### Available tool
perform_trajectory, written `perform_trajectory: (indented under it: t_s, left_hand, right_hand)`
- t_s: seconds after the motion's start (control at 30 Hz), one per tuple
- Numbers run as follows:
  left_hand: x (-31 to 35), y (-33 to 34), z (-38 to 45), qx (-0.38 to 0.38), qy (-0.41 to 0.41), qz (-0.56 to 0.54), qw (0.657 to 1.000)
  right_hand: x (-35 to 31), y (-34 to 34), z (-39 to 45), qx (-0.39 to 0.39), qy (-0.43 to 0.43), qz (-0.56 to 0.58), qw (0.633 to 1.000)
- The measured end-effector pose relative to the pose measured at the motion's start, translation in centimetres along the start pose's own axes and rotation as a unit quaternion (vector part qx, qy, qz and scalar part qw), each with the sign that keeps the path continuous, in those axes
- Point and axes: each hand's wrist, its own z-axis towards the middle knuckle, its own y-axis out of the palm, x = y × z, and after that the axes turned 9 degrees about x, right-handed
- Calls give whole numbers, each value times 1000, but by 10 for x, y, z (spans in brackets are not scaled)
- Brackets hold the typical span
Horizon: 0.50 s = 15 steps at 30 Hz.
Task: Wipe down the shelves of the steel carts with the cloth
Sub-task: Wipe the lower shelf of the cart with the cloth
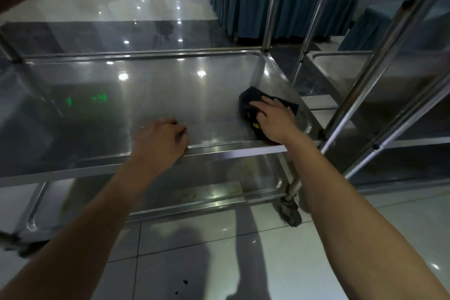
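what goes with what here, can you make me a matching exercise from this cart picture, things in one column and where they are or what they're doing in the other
Things:
1. left hand
2. right hand
3. cloth
4. caster wheel

Place or state:
A. dark, lying near the right end of the middle shelf
B. on the tiled floor under the cart's right corner
C. pressing down on the cloth
D. resting on the shelf's front edge, holding nothing

Pairs: 1-D, 2-C, 3-A, 4-B

Glossy, mirror-smooth steel shelf (pixel 158 95); dark, soft matt cloth (pixel 250 100); shiny floor tiles (pixel 219 246).
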Motion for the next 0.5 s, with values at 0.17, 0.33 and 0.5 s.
perform_trajectory:
  t_s: [0.17,0.33,0.5]
  left_hand:
    - [-3,5,7,-1,-13,1,1000]
    - [-21,3,13,-38,-40,39,998]
    - [-23,6,11,-20,-25,42,999]
  right_hand:
    - [28,-14,1,20,51,-21,998]
    - [28,-14,3,24,46,-37,998]
    - [22,-7,12,5,29,-6,1000]
